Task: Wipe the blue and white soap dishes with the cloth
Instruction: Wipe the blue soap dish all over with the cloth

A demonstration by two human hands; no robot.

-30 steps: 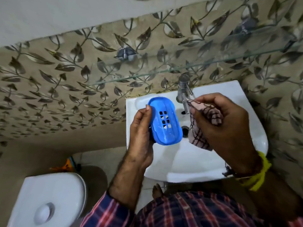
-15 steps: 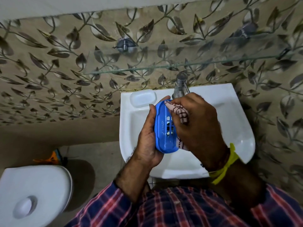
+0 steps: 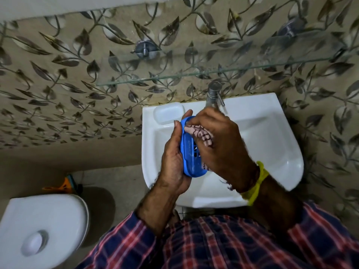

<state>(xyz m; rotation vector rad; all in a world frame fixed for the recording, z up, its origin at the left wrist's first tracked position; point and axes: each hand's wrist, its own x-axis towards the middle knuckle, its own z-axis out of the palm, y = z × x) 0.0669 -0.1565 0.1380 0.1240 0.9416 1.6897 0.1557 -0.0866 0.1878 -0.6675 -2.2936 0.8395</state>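
The blue dish is held on edge over the basin, cupped in the left hand. The right hand grips the bunched cloth and presses it against the dish's slotted face. The white dish sits on the basin's back left corner, just beside the hands. A hard push could lever the dish out of the loose cupping grip and drop it into the basin.

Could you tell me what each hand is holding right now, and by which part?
The left hand grips the blue soap dish along its left long edge. The right hand holds the checked cloth bunched under its fingers, against the dish.
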